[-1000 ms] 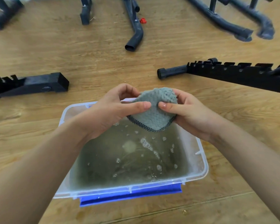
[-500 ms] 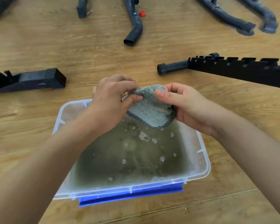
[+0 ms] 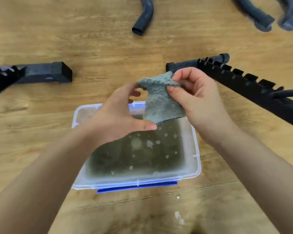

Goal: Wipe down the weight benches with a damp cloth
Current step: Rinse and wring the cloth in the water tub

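Observation:
A grey-blue fluffy cloth (image 3: 161,100) with a dark trimmed lower edge hangs above the far end of a clear plastic tub (image 3: 197,149) of murky, bubbly water. My right hand (image 3: 200,102) pinches the cloth's upper right part between thumb and fingers. My left hand (image 3: 117,115) holds its left side, with the index fingertip at the upper left corner and the thumb at the lower edge. No padded bench top is in view, only frame parts on the floor.
The tub has blue latches and sits on a wooden floor. A black notched bar (image 3: 254,86) lies at the right, close behind my right hand. Another black bar (image 3: 44,72) lies at the left. Grey tube legs (image 3: 143,19) (image 3: 260,19) rest farther away. Water drops (image 3: 178,197) wet the floor nearby.
The cloth was a tight bundle squeezed between both hands over the water. It now hangs unfolded and higher, and my left hand has loosened and spread along its left side.

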